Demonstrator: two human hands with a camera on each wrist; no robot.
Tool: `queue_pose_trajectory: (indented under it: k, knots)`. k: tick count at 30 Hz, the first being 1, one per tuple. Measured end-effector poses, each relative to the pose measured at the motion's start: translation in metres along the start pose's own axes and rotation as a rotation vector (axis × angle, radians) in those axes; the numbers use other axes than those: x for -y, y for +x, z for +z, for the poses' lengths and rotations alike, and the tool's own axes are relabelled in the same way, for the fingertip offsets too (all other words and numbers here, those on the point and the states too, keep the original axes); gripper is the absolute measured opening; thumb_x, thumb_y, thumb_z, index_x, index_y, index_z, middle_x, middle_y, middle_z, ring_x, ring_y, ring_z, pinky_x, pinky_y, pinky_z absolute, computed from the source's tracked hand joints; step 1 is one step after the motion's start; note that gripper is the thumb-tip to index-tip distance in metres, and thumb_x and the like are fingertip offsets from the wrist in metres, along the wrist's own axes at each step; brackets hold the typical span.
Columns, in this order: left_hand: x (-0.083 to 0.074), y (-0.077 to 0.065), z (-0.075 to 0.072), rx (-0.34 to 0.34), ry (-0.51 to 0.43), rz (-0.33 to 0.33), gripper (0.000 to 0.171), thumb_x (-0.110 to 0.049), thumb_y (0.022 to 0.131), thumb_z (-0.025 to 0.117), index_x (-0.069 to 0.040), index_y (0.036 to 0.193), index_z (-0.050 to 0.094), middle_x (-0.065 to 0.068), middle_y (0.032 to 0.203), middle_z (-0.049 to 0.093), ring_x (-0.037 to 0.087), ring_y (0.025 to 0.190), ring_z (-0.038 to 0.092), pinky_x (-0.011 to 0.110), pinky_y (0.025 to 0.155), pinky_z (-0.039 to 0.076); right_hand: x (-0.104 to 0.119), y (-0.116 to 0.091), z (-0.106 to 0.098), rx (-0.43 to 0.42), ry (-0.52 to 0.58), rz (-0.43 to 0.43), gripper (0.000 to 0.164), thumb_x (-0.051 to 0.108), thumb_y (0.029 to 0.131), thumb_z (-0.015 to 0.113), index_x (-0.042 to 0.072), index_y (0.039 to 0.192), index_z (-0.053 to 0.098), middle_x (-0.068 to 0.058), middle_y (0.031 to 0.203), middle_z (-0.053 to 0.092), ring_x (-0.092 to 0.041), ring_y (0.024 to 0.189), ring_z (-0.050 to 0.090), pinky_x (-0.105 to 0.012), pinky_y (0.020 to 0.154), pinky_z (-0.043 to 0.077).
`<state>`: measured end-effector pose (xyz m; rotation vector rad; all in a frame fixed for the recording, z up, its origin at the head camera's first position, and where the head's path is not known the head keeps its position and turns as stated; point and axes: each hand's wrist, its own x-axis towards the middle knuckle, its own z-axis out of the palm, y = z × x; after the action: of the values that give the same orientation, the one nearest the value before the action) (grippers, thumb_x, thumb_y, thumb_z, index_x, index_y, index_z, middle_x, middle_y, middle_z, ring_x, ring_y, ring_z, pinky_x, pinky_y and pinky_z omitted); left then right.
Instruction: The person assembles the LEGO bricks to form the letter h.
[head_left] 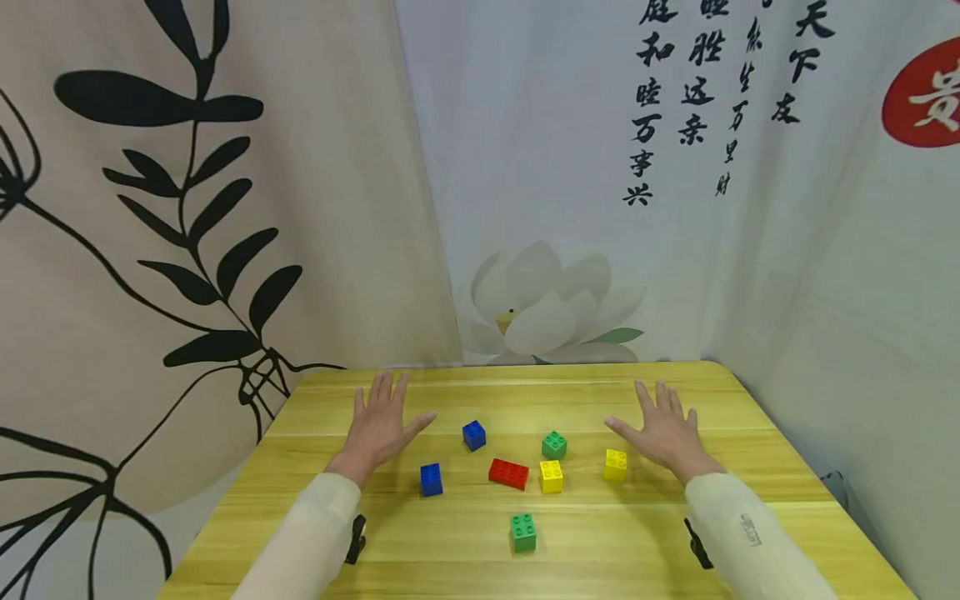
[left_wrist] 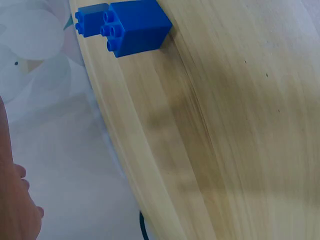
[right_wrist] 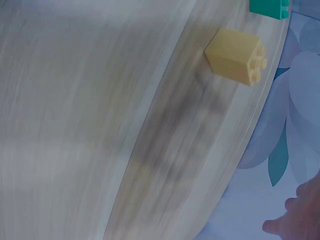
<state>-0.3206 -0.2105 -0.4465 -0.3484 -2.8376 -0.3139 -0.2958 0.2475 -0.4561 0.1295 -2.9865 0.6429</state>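
My left hand point(head_left: 377, 423) is spread with straight fingers above the left part of the table, holding nothing. Nearest to it are two blue bricks, one further back point(head_left: 474, 435) and one closer to me point(head_left: 431, 480). Over the right part, my right hand point(head_left: 666, 433) has its fingers fanned out, also without anything in it. A yellow brick point(head_left: 615, 465) lies just left of that hand. Between the hands are a red brick point(head_left: 507, 473), a second yellow brick point(head_left: 551, 477), a green brick point(head_left: 554, 445) and, nearer me, another green brick point(head_left: 522, 532).
The wooden table point(head_left: 630, 550) ends at a back edge against a white curtain point(head_left: 540, 167) with printed writing and a flower. A beige curtain point(head_left: 337, 167) with dark leaves hangs at the left. A dark cable point(head_left: 834, 487) shows beyond the right edge.
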Motion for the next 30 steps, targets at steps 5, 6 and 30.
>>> queue_pose_trajectory:
  k: [5, 6, 30]
  knots:
    - [-0.004, 0.001, -0.001, 0.014, -0.046, -0.014, 0.097, -0.071, 0.093, 0.045, -0.004, 0.158, 0.017, 0.027, 0.159, 0.017, 0.044, 0.147, 0.013, 0.067, 0.112, 0.007, 0.006, -0.001, 0.002, 0.012, 0.066, 0.008, 0.102, 0.071, 0.093, 0.046, 0.0, 0.157, 0.01, -0.035, 0.158, -0.002, -0.055, 0.143, -0.002, -0.076, 0.104, -0.001]
    - [-0.004, 0.001, -0.001, 0.016, -0.06, -0.017, 0.098, -0.071, 0.093, 0.044, -0.004, 0.158, 0.017, 0.027, 0.159, 0.017, 0.045, 0.147, 0.013, 0.067, 0.113, 0.006, 0.009, -0.001, 0.002, 0.015, 0.08, 0.008, 0.102, 0.071, 0.093, 0.046, -0.001, 0.157, 0.01, -0.035, 0.158, -0.002, -0.055, 0.143, -0.001, -0.076, 0.105, -0.001]
    - [-0.015, -0.004, 0.003, 0.181, -0.592, -0.174, 0.092, -0.059, 0.094, 0.057, -0.014, 0.16, 0.011, 0.02, 0.162, 0.016, 0.045, 0.146, 0.016, 0.066, 0.111, 0.019, 0.052, -0.008, 0.023, 0.036, 0.387, -0.019, 0.089, 0.061, 0.097, 0.05, 0.006, 0.158, 0.015, -0.024, 0.161, 0.015, -0.048, 0.145, 0.016, -0.064, 0.113, 0.016]
